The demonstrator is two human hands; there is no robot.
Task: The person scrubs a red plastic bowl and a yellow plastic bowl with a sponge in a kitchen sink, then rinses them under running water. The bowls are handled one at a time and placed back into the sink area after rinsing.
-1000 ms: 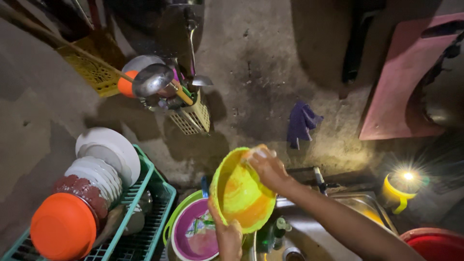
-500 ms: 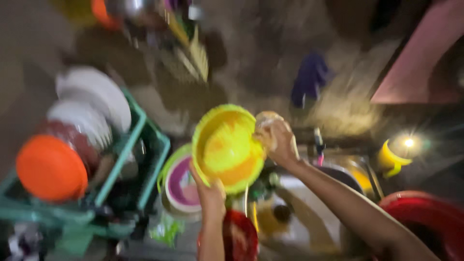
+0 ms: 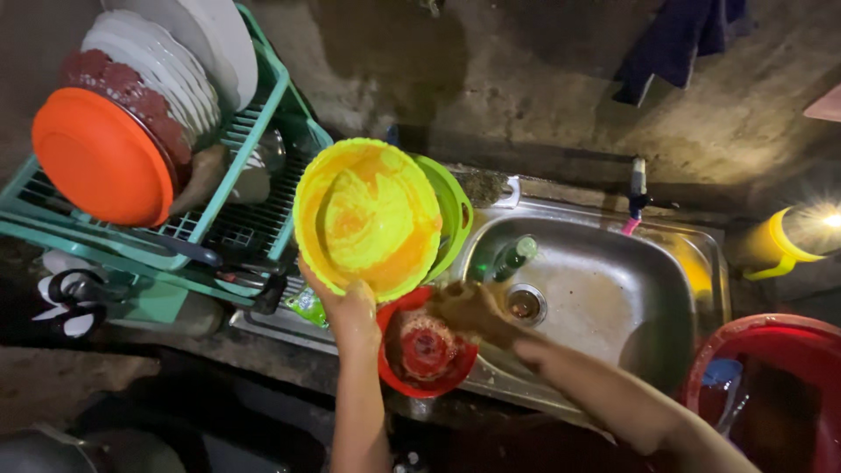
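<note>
Now my right hand is leaving the yellow bowl

My left hand (image 3: 352, 308) is gripping the yellow bowl (image 3: 368, 217) by its lower rim, tilted above the sink (image 3: 613, 289). My right hand (image 3: 469, 308), fingers curled, is reaching into the red bowl (image 3: 427, 350); whether it is holding anything, I cannot tell.

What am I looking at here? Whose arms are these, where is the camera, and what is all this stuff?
A camera worn on a person's head looks down at a dim washing-up spot. The left hand holds a soapy yellow bowl by its rim. The right hand reaches to a small red bowl at the edge of the steel sink. A green rack beside it holds white plates and an orange plate. A red tub sits far right.
</note>
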